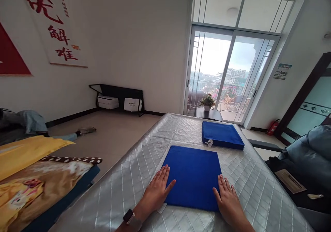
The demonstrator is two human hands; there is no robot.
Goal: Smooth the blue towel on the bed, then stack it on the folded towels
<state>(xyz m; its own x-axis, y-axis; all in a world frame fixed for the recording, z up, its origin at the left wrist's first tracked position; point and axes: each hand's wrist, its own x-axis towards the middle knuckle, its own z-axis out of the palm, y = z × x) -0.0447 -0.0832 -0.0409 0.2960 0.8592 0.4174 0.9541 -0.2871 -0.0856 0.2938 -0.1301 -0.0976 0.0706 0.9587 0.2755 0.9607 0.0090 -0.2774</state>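
Observation:
A flat blue square of fabric (192,177) lies in front of me on a table with a quilted silver cover (129,180). My left hand (158,187) rests flat along its left edge, fingers stretched out, thumb over the blue surface; a watch is on that wrist. Along the right edge lies my right hand (228,195), palm down with fingers extended and the thumb on the fabric. Neither hand grips anything. Beyond the square, a stack of similar blue pieces (222,134) sits near the far right edge, with white tags at its front corner.
To the left, patterned blankets (51,180) and a yellow cloth (31,152) are heaped beside a person's leg (31,121). A black rack (120,97) stands by the wall. Behind the table is a potted plant (207,102); dark clothing (310,159) is at right.

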